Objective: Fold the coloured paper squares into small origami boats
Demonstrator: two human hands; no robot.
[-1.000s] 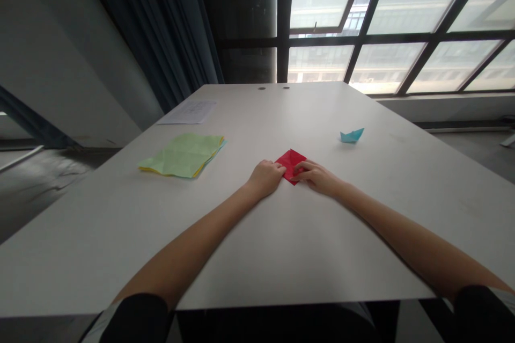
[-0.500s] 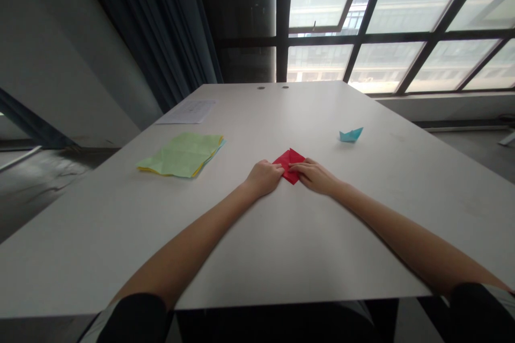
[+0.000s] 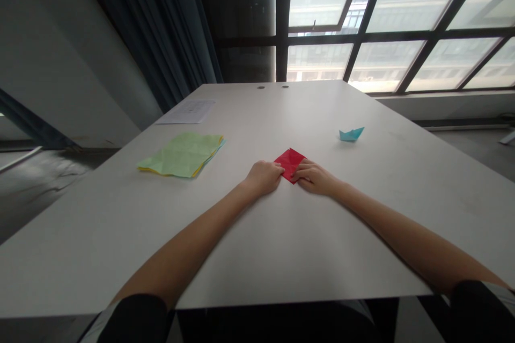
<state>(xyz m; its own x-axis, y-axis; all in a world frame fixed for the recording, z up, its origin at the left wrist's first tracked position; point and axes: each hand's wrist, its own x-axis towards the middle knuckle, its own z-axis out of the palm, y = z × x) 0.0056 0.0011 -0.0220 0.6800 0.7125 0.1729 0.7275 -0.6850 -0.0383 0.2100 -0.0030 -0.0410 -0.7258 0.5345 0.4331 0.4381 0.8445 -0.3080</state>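
Observation:
A small folded sheet of red paper [image 3: 289, 159] lies on the white table, turned so that a corner points toward me. My left hand [image 3: 264, 175] is closed at its left edge, with the fingertips on the paper. On its right side, my right hand [image 3: 314, 175] has its fingers bent and drawn together against the lower right part. Whether the right fingers pinch a layer or only press down is hard to see. Creases show on the paper's upper half.
A light blue folded paper boat [image 3: 351, 134] stands to the right, farther back. To the left lies a stack of green, yellow and blue paper sheets [image 3: 183, 154], with printed white sheets [image 3: 188, 111] behind it. The white table [image 3: 298, 246] reaches back toward windows.
My right fingers have slid slightly down and right over the red paper, uncovering more of its middle. The left hand stays almost where it was.

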